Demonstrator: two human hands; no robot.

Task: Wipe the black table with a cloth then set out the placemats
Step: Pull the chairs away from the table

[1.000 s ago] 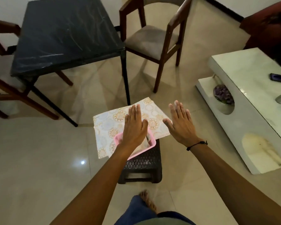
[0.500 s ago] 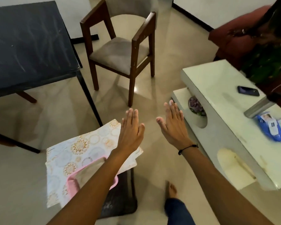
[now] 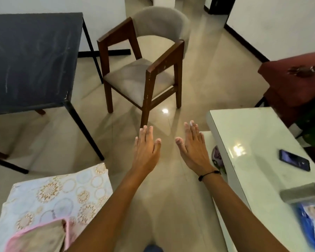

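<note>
Both hands out flat over the floor, palms down, holding nothing: left hand (image 3: 147, 151) fingers straight and together, right hand (image 3: 193, 149) same, grip apart on both. Neither touches any task thing.

Placemats (image 3: 62, 193) lie in a stack at lower left, floral print, well apart from the left hand. A pink-edged cloth (image 3: 42, 237) sits on top of the stack at its near end. Black counter (image 3: 31, 57) is upper left, streaky and dusty-looking, so wiping is judged not yet started.

Risks:
- Hands are away from the cloth; a reach back left across the stack could drag the top placemat off with the cloth, since the cloth rests on it.
- Placemats overhang whatever carries them; a knock on the free edge could slide the stack to the floor.
- Chair (image 3: 144, 70) stands just beside the counter's right corner, so wiping that edge may bump an armrest.

Room: open floor between the counter leg, chair and white counter (image 3: 258, 142) on the right. A phone (image 3: 295, 162) lies on the white counter, near its far edge.
</note>
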